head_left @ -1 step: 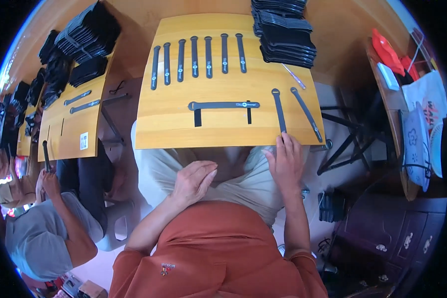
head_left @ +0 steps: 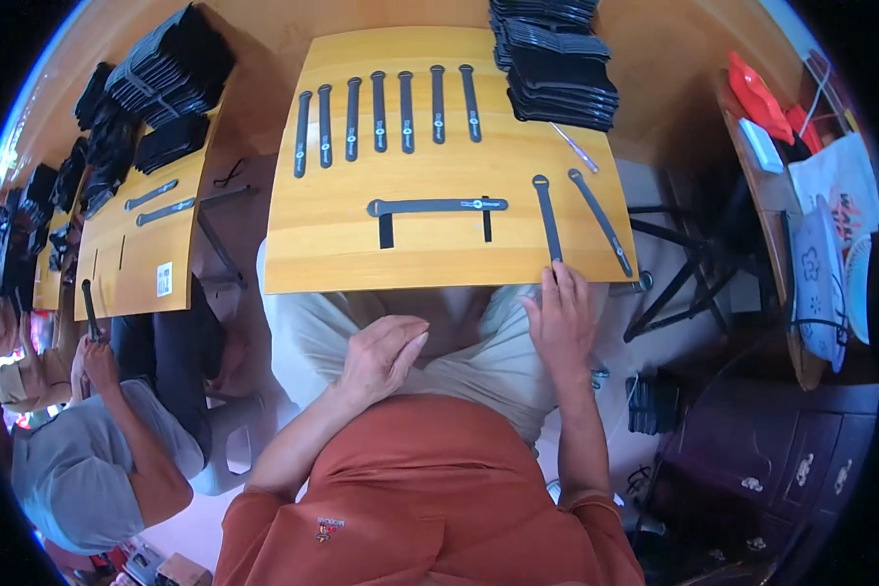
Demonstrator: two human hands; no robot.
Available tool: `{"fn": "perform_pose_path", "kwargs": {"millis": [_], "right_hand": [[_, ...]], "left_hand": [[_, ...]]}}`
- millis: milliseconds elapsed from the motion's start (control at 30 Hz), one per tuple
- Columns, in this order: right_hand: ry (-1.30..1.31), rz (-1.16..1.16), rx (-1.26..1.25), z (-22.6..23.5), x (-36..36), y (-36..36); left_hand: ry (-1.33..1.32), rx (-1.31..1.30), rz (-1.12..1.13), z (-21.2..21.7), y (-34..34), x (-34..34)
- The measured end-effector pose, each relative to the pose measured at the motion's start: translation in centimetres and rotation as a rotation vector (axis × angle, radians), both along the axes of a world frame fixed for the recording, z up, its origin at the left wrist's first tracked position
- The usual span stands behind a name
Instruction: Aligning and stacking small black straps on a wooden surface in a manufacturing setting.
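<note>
Yellow wooden counter (head_left: 327, 244) begins just beyond the lap; brown wall (head_left: 381, 15) behind it. Near right: grey strap (head_left: 546, 215) lies lengthwise, slanted strap (head_left: 601, 223) beside it. Crosswise strap (head_left: 430, 206) overlies two black strips (head_left: 387, 234). Farther: seven-strap row (head_left: 379, 112), black stack (head_left: 562, 93). Left hand (head_left: 386, 354) above lap, fingers together; grip unclear. Right hand (head_left: 566, 320): fingertips on grey strap's near end, thumb apart.

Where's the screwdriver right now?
In the head view, the screwdriver lies toward the right edge of the table, between the black stack and the two straps near the right hand.
</note>
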State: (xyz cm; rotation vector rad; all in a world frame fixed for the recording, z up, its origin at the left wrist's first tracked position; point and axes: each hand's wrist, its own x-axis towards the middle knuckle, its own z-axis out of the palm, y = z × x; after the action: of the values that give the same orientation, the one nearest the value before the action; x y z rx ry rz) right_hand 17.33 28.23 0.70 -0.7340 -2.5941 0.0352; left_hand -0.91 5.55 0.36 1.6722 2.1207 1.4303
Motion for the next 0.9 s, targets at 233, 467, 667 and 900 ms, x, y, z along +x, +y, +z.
{"fn": "perform_pose_path", "kwargs": {"millis": [233, 467, 667, 900], "right_hand": [[0.109, -0.026, 0.067, -1.4, 2.5, -0.8], [0.324, 0.088, 0.134, 0.7, 5.7, -7.6], [0.418, 0.260, -0.085, 1.2, 8.4, -10.6], [0.388, 0.221, -0.296, 1.1, 7.7, -7.9]], "left_hand": [[-0.267, -0.170, -0.150, 1.1, 2.5, 1.9], [-1.024, -0.393, -0.425, -1.2, 8.1, 5.4], [-1.232, -0.344, -0.487, 1.1, 9.5, 6.6], [-1.207, -0.164, -0.229, 2.4, 5.8, 1.8]]}}
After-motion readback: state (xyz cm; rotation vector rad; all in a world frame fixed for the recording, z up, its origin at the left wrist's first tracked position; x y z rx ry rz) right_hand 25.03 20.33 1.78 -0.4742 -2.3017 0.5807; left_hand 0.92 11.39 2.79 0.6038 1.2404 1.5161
